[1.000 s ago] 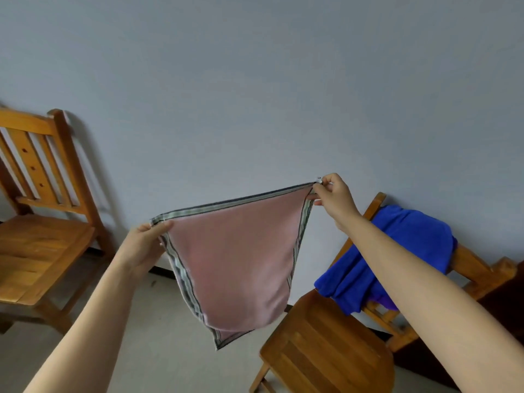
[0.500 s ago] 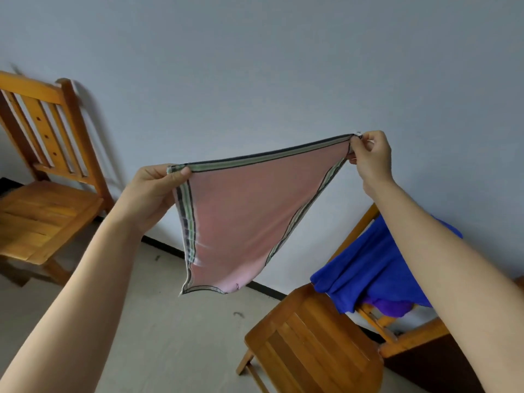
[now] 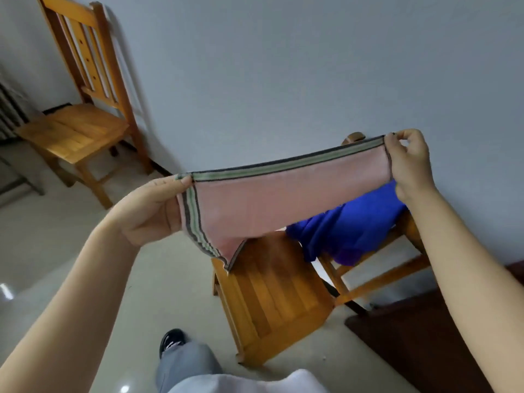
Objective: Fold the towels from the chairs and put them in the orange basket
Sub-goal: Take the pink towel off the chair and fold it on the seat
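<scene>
A pink towel [image 3: 283, 199] with a grey and green striped border hangs stretched between my two hands in mid-air. My left hand [image 3: 150, 208] grips its left corner, thumb on top. My right hand [image 3: 408, 163] pinches the right corner, higher up. The towel's lower part droops toward the seat of the near wooden chair [image 3: 272, 302]. A blue towel [image 3: 348, 222] lies draped over that chair's backrest, partly hidden behind the pink one. No orange basket is in view.
A second wooden chair [image 3: 76, 131] stands at the left against the grey wall. A dark brown surface [image 3: 425, 344] lies at the lower right. My leg and black shoe [image 3: 171, 338] show at the bottom on the pale floor.
The view has tilted downward, showing the floor and my leg. The pink towel has been pulled wider and flatter between my hands, and now hangs just above the near chair's seat.
</scene>
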A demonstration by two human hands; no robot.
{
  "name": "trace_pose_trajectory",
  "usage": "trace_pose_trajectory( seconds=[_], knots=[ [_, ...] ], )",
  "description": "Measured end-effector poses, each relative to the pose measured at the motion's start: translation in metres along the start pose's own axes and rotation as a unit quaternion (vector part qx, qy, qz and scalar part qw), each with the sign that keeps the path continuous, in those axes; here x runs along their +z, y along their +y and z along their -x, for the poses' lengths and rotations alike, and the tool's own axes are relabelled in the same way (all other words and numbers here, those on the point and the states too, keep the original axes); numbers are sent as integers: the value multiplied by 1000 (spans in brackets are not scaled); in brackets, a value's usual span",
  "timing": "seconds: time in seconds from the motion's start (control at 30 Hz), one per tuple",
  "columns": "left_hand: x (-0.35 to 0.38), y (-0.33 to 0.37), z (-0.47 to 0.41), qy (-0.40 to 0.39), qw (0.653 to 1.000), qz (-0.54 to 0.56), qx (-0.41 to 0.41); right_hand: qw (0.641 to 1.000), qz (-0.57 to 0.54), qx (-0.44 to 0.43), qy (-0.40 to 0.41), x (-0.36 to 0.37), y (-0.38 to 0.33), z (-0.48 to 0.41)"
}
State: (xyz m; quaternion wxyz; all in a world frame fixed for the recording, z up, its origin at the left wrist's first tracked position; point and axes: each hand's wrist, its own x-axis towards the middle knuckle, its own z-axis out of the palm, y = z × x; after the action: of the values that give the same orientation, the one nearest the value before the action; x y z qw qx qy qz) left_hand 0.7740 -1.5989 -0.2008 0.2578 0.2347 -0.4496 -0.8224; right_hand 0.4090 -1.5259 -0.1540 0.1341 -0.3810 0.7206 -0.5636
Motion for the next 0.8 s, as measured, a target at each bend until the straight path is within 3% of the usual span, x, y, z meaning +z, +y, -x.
trace_pose_trajectory(
  seconds=[0.2, 0.37, 0.47, 0.8],
  knots=[
    [31, -118, 33, 63, 982, 74, -161, 990, 102, 85, -49, -53, 88, 60],
    [41, -217, 58, 185, 932, 115, -288, 947, 201, 204, -141, -77, 170, 126],
    [41, -267, 61, 223, 906, 76, -351, 924, 238, 253, -160, -81, 208, 153],
    [-1, -356, 5, 349, 883, 30, -313, 910, 234, 328, -97, -34, 301, 164]
  ],
)
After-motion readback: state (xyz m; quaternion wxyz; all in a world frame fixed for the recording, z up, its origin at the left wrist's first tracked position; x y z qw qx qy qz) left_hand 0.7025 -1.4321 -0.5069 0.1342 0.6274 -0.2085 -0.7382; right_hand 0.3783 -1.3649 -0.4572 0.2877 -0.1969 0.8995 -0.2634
